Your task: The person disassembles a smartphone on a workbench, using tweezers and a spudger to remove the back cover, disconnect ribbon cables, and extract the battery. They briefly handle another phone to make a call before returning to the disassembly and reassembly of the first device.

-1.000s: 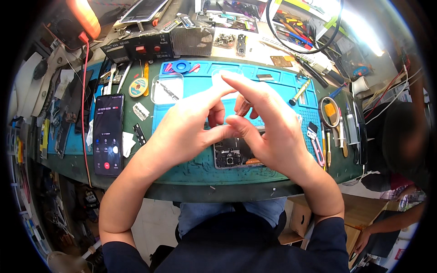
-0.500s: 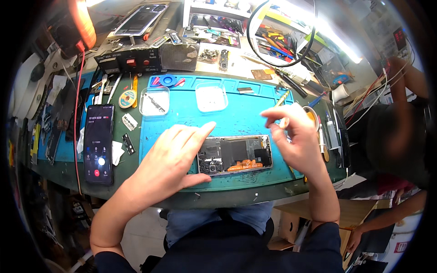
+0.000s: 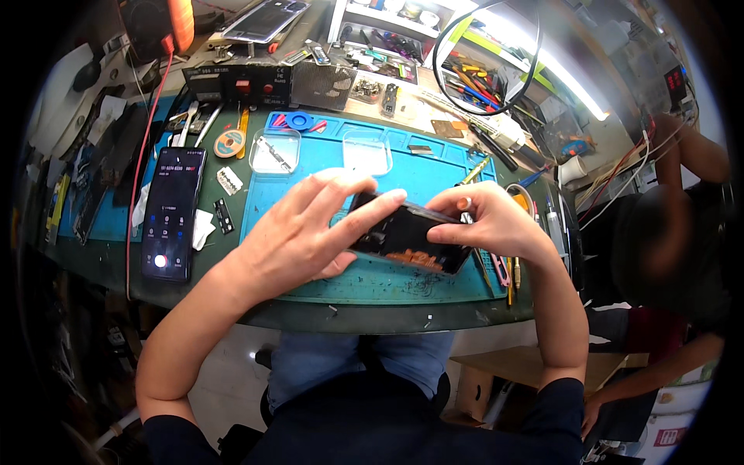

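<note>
An opened smartphone [image 3: 397, 231], its dark insides and an orange flex cable [image 3: 413, 258] showing, is tilted up off the blue work mat [image 3: 325, 291]. My right hand [image 3: 500, 221] grips its right end, thumb over the inner face. A small tool with an orange-brown end [image 3: 465, 206] sticks out between that hand's fingers; its kind is unclear. My left hand [image 3: 298, 225] holds the left end, fingers over the upper edge and thumb below. The fingers cover part of the phone's left end.
Two clear plastic trays [image 3: 275, 151] stand at the mat's far side. To the left lie a lit phone [image 3: 172, 221], a razor blade [image 3: 229, 180] and a solder wick spool [image 3: 229, 143]. Tweezers and drivers lie at right. Another person's arm [image 3: 659, 376] shows at far right.
The opened phone lay flat on the mat; now it is raised and tilted. My right hand has come down onto its right end, and my left hand has closed on the left end.
</note>
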Motion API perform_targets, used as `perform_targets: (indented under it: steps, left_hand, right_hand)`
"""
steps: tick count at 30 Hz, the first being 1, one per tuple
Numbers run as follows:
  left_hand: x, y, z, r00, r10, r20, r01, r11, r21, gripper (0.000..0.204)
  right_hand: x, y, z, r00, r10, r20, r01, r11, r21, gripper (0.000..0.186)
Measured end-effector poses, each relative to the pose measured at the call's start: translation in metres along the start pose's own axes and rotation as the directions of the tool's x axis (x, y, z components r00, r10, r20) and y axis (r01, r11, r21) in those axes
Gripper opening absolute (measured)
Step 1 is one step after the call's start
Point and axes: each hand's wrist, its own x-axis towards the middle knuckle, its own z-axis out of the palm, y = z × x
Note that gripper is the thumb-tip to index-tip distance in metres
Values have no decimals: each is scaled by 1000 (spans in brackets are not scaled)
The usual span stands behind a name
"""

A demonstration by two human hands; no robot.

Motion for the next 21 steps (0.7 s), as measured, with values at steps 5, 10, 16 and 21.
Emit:
perform_targets:
  steps: [5, 10, 16, 21]
  left_hand:
    - [-12, -16, 0, 982, -147, -118, 137, 986, -93, 111]
    - [-16, -13, 1, 960, -279, -28, 270, 946, -178, 108]
    - [-19, -12, 7, 953, -303, 27, 303, 940, -154, 107]
    - [-18, -10, 7, 953, -301, 31, 302, 940, -158, 103]
  right_hand:
    - [-18, -2, 1, 892, -300, -339, 152, 904, -400, 25]
    - [-19, -1, 23, 694, -659, -289, 173, 543, -822, 26]
    - [-31, -5, 41, 712, -681, -173, 137, 376, -916, 39]
    - [-29, 10, 37, 673, -727, -140, 132, 303, -944, 45]
